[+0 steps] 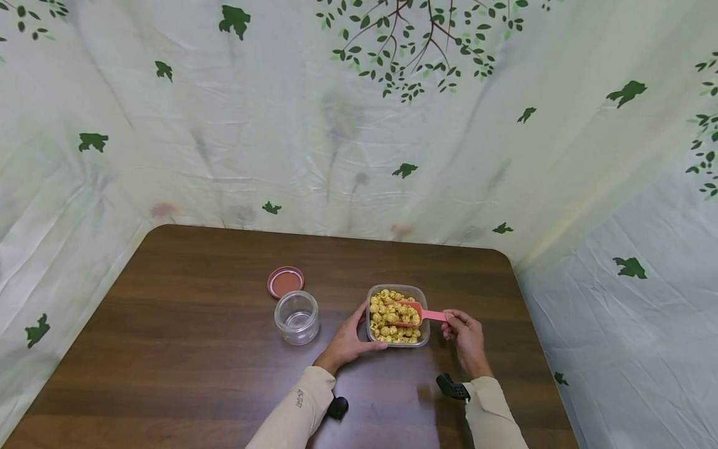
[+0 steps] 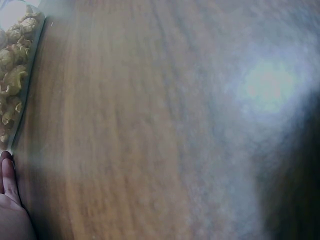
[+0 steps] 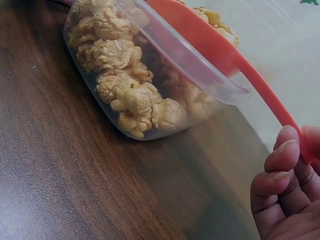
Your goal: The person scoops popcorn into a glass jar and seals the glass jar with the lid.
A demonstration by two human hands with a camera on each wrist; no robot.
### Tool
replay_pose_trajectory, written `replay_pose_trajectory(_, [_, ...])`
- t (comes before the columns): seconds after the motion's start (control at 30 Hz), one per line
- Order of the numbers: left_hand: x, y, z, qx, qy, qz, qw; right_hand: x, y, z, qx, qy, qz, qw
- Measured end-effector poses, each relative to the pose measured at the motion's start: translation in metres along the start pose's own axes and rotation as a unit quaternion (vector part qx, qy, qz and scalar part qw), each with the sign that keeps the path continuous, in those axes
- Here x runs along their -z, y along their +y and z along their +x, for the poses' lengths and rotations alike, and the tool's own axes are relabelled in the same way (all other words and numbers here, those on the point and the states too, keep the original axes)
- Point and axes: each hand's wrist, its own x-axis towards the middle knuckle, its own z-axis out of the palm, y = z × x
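A clear square container full of yellow popcorn sits on the brown table. My left hand holds the container by its left side and near corner. My right hand pinches the handle of a pink scoop, whose bowl lies in the popcorn. In the right wrist view the scoop handle crosses the container rim and my fingers curl round its end. The left wrist view shows the container edge and a fingertip.
An empty clear jar stands left of the container, with its pink lid lying behind it. A leaf-patterned cloth hangs round the table's far and side edges. Bare tabletop lies to the left and front.
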Motion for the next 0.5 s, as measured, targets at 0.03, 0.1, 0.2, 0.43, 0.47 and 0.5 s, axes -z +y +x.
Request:
replay_pose_trajectory(0.03, [0.0001,0.0003,-0.0001,0.001,-0.001,0.0,1.0,0.0003,-0.0004,-0.0001,0.0,-0.001,0.003,1.0])
replay_pose_trajectory(0.1, [0.0003,0.0011,-0.0001,0.003,-0.002,0.0,1.0,0.0011,-0.0011,-0.0004,0.002,-0.002,0.012,1.0])
replay_pose_trajectory(0.2, [0.0008,0.0021,-0.0004,0.001,-0.003,0.0,1.0,0.0026,-0.0019,-0.0005,0.004,-0.002,0.028,1.0])
replay_pose_trajectory(0.43, [0.0003,0.0012,-0.0005,0.009,-0.003,0.001,1.0,0.0038,-0.0048,-0.0015,0.013,-0.006,0.029,0.999])
replay_pose_trajectory(0.47, [0.0005,0.0009,-0.0004,0.007,-0.003,0.0,1.0,0.004,-0.0052,-0.0018,0.011,-0.005,0.03,0.999])
replay_pose_trajectory(0.5, [0.0005,0.0005,-0.0004,0.005,-0.002,0.0,1.0,0.0042,-0.0058,-0.0022,0.008,-0.003,0.029,1.0])
